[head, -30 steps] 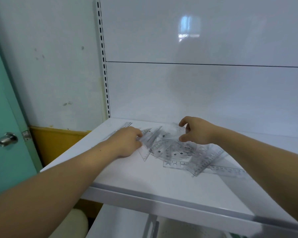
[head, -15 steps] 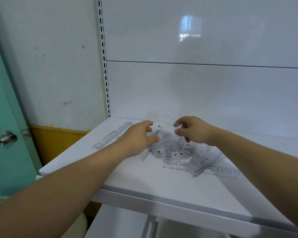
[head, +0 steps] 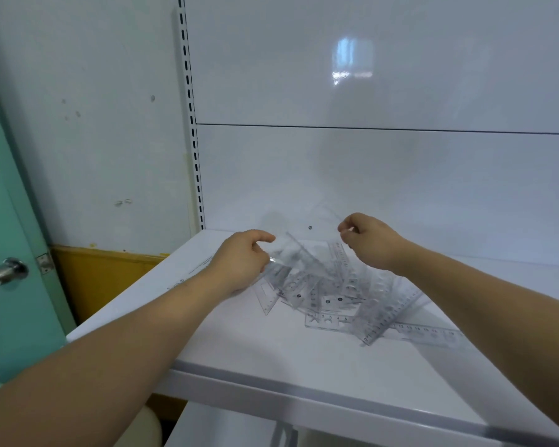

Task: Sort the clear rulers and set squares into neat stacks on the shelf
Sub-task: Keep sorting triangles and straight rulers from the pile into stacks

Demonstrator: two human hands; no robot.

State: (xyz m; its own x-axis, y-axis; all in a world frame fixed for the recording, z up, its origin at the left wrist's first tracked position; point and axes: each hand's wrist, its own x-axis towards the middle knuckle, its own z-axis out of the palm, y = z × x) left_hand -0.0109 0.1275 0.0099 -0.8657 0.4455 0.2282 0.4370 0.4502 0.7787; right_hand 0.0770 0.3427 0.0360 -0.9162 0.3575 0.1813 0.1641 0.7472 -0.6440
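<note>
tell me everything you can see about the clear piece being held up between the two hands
The clear piece is a thin, transparent plastic sheet, likely a set square, with one small dark hole near its top. It is lifted above the pile of rulers and tilted upright before the white back panel. The left hand pinches its lower left edge, the right hand its upper right corner. Motion blur hides its markings and exact outline.

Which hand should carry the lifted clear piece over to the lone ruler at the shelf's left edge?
Left, probably. The left hand already pinches the clear piece and sits right beside the lone ruler. The right hand holds the far corner, above the loose pile, and would have to cross over.
</note>
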